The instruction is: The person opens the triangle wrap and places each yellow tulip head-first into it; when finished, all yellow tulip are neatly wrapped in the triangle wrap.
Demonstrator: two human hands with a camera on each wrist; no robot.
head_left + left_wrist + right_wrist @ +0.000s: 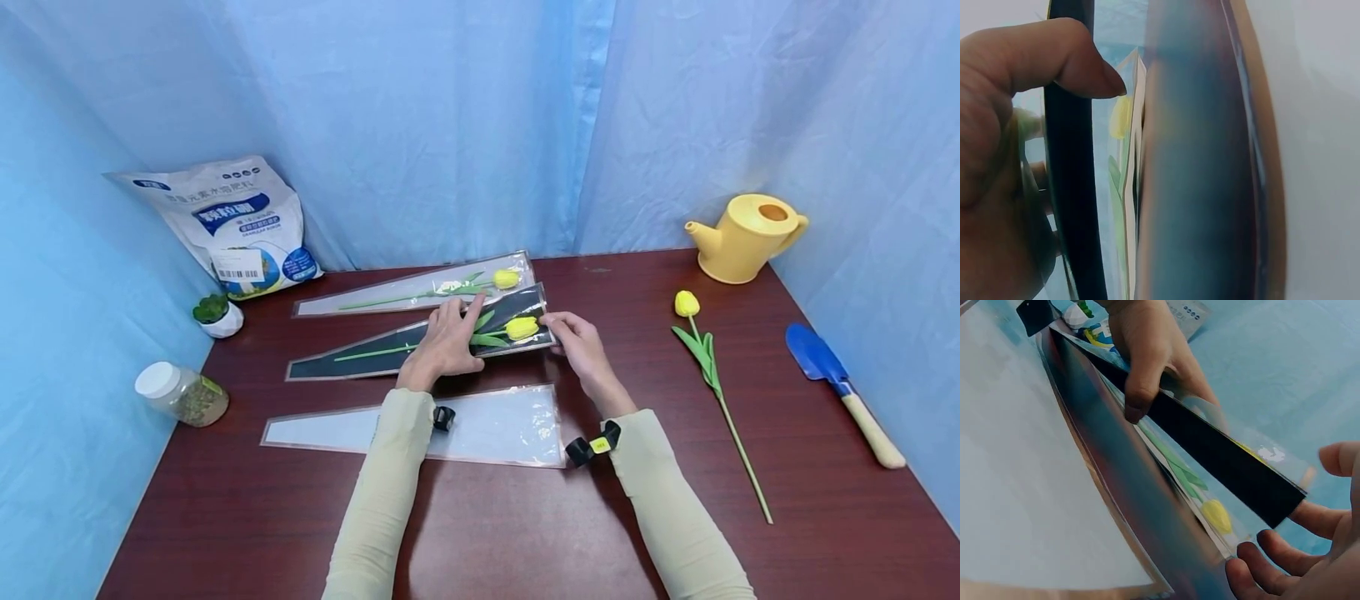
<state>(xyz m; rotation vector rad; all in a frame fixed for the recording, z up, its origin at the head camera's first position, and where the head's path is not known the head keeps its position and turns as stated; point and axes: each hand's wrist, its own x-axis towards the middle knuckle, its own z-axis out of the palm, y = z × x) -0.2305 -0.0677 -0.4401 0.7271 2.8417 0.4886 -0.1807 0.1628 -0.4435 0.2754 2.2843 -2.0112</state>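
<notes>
My left hand lies across a black-backed clear flower sleeve, its thumb at the near edge and its fingers over the far side, and grips it. The sleeve's right end is tilted off the table. Inside lies a yellow tulip with green leaves and stem, partly covered by that hand. At the wide right end, my right hand touches the sleeve with loosely bent fingers. In the right wrist view its thumb stands apart from the sleeve's black underside.
Behind lies a white sleeve with another yellow tulip; in front, a white sleeve. Right: a loose tulip, blue trowel and yellow watering can. Left: a fertilizer bag, potted succulent and lidded jar.
</notes>
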